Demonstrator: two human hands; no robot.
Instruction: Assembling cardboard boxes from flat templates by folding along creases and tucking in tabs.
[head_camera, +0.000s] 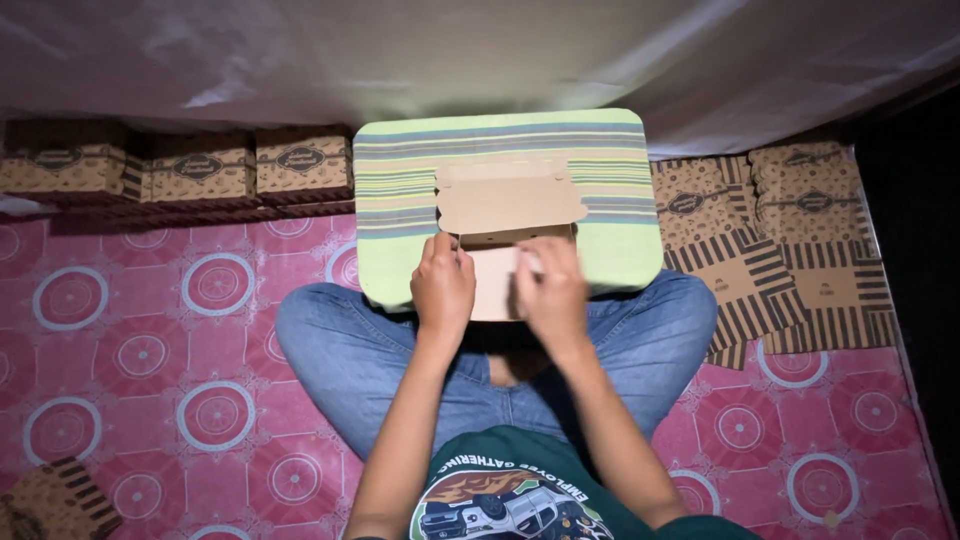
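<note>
Folded boxes (200, 170) line the wall; flat blanks (790, 280) lie stacked opposite.

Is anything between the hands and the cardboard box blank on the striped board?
Nothing visible: the left hand and right hand already rest directly on the cardboard box blank on the striped board.

Looks like a home turned small packing spot, with the work done on the floor. A pink floor mat (150, 350) with round medallions covers the ground, and a striped green cushion (500, 140) serves as the work surface across folded legs in jeans. Finished patterned cardboard boxes (200, 168) line the wall at left; flat unfolded box blanks (790, 270) pile up at right. Pale sheeting (400, 50) hangs behind, possibly plastic, hard to tell in this dim light.
</note>
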